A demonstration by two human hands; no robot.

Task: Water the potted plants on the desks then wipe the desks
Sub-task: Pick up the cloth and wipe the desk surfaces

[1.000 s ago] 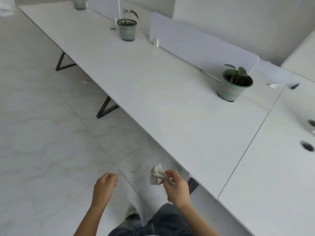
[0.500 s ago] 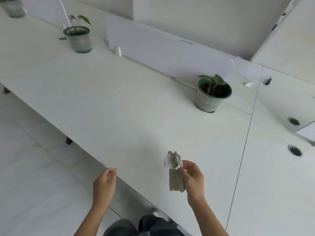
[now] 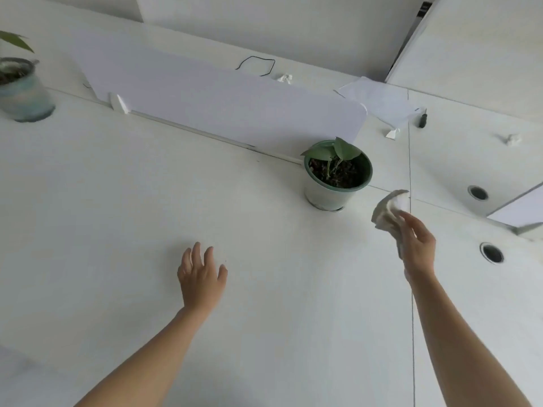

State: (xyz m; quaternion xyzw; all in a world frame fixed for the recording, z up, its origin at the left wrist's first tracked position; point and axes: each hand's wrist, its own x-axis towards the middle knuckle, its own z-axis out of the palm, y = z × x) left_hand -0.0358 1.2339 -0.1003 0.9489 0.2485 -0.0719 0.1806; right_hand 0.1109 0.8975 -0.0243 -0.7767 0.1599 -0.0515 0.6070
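Note:
A green-rimmed pot with a small leafy plant [image 3: 338, 177] stands on the white desk [image 3: 147, 215], close to the low white divider [image 3: 220, 104]. My right hand [image 3: 418, 245] holds a crumpled white cloth [image 3: 389, 211] above the desk, just right of that pot. My left hand [image 3: 201, 277] hovers over the desk's middle, fingers spread and holding nothing, well left of the pot. A second potted plant [image 3: 22, 86] sits at the far left edge, blurred.
Round cable holes [image 3: 492, 253] [image 3: 477, 193] pierce the neighbouring desk on the right. Crumpled paper bits [image 3: 285, 78] [image 3: 511, 139], a black wire loop [image 3: 255, 66] and a sheet of paper [image 3: 382, 102] lie beyond the divider. A seam [image 3: 411, 289] separates the two desks.
I have moved up to the desk. Both arms reached forward over it; the right hand carried the cloth up beside the near pot, and the left hand opened above the surface.

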